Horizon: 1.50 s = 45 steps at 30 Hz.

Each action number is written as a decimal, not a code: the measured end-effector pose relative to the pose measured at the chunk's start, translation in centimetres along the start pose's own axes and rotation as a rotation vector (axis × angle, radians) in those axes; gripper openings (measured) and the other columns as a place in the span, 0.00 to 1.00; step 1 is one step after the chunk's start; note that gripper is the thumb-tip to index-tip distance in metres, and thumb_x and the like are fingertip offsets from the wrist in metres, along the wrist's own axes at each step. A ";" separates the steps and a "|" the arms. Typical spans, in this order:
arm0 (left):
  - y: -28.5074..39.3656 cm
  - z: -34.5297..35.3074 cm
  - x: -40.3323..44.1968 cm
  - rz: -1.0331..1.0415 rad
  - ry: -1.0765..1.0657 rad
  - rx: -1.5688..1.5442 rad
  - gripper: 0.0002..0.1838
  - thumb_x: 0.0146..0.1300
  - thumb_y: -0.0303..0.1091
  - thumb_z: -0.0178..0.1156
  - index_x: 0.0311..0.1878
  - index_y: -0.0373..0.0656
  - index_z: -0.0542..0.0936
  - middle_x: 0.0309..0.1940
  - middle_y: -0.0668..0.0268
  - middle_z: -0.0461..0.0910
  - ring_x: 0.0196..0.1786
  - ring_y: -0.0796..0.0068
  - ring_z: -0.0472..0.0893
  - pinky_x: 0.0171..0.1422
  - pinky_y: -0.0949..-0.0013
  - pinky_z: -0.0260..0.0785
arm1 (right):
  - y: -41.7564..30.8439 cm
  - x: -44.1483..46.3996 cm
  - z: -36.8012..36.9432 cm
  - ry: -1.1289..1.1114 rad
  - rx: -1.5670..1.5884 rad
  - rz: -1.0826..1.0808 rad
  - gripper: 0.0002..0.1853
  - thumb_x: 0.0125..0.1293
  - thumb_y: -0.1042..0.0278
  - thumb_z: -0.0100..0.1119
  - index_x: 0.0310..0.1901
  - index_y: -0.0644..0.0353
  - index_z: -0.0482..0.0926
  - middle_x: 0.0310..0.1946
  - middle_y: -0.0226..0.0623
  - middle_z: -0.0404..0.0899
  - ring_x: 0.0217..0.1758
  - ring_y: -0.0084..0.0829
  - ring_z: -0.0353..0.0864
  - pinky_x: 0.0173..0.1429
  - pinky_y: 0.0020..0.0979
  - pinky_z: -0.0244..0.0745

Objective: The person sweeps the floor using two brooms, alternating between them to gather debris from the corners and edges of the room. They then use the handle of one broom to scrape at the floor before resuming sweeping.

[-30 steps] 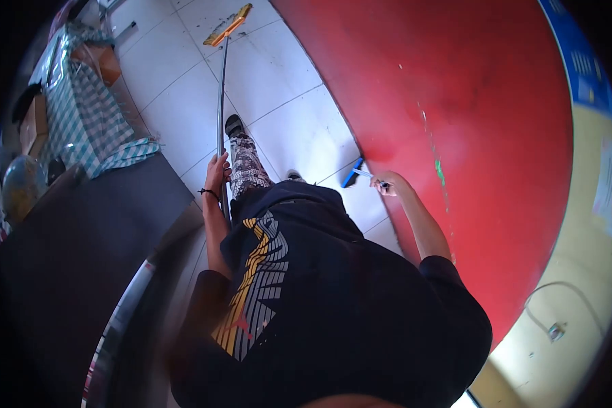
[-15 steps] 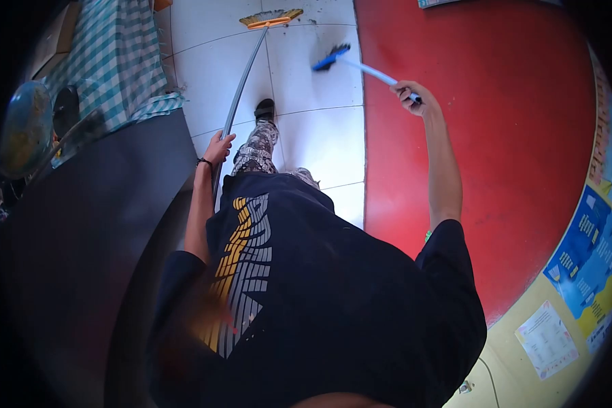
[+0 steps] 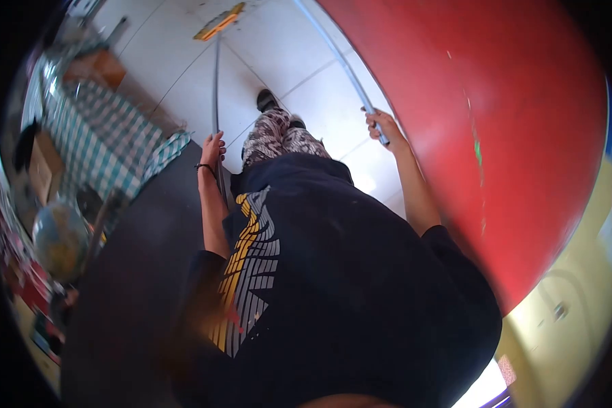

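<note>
My left hand (image 3: 213, 147) is closed round the grey handle of a broom (image 3: 217, 88). At the far end of that handle, the orange broom head (image 3: 219, 22) rests on the white tiles beside some dark bits of dirt. My right hand (image 3: 386, 128) grips the lower end of a second broom's pale blue handle (image 3: 345, 66). This handle slants up and out at the top edge, so its head is out of sight. My shoe (image 3: 267, 100) stands on the tiles between the two handles.
Red flooring or a red surface (image 3: 523, 102) fills the right side. At left are a dark table (image 3: 129, 285), a green-and-white checked cloth (image 3: 105, 129), a globe (image 3: 60, 239) and a cardboard box (image 3: 45, 166). A yellow wall (image 3: 557, 319) stands at lower right.
My view has turned. My right hand has come down and inward, and its broom's blue head has gone out of the frame. The left broom's head has shifted left in view.
</note>
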<state>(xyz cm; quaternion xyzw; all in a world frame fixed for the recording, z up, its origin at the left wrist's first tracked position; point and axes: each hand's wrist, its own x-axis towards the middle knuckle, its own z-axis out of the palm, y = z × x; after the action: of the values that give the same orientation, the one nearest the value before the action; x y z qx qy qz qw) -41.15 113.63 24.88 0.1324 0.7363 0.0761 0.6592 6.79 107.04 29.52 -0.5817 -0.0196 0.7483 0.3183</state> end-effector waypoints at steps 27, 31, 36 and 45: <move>-1.3 0.3 -2.7 -0.066 -0.396 0.000 0.10 0.63 0.44 0.52 0.40 0.50 0.68 0.21 0.75 0.63 0.19 0.83 0.64 0.19 0.78 0.54 | 29.7 -12.8 -0.1 0.472 -0.224 0.444 0.13 0.42 0.74 0.60 0.09 0.58 0.66 0.08 0.29 0.63 0.08 0.19 0.57 0.12 0.23 0.49; 0.6 -5.1 -2.3 0.046 -0.340 0.047 0.09 0.62 0.43 0.54 0.37 0.50 0.68 0.19 0.76 0.64 0.18 0.85 0.65 0.17 0.78 0.54 | 24.7 -8.7 4.5 0.387 -0.314 0.515 0.11 0.42 0.75 0.59 0.10 0.57 0.68 0.09 0.29 0.65 0.08 0.18 0.58 0.12 0.21 0.49; 4.0 -14.0 -0.3 0.113 -0.236 -0.014 0.10 0.60 0.42 0.56 0.37 0.50 0.68 0.17 0.78 0.64 0.15 0.87 0.63 0.15 0.80 0.52 | 15.7 -3.4 12.4 0.302 -0.346 0.596 0.08 0.43 0.75 0.58 0.14 0.58 0.71 0.09 0.27 0.65 0.09 0.16 0.56 0.12 0.18 0.47; 7.1 -23.2 0.8 0.218 -0.013 -0.050 0.11 0.60 0.43 0.56 0.35 0.50 0.67 0.18 0.78 0.62 0.15 0.87 0.61 0.17 0.80 0.53 | 1.7 7.0 21.1 0.167 -0.314 0.518 0.07 0.46 0.72 0.58 0.16 0.60 0.72 0.12 0.26 0.65 0.10 0.15 0.57 0.12 0.16 0.48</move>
<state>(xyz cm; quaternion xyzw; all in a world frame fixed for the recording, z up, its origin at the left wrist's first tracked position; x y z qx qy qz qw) -63.50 122.05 28.93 0.1957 0.7112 0.1647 0.6548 -13.45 116.37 29.67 -0.6690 0.0400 0.7418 0.0238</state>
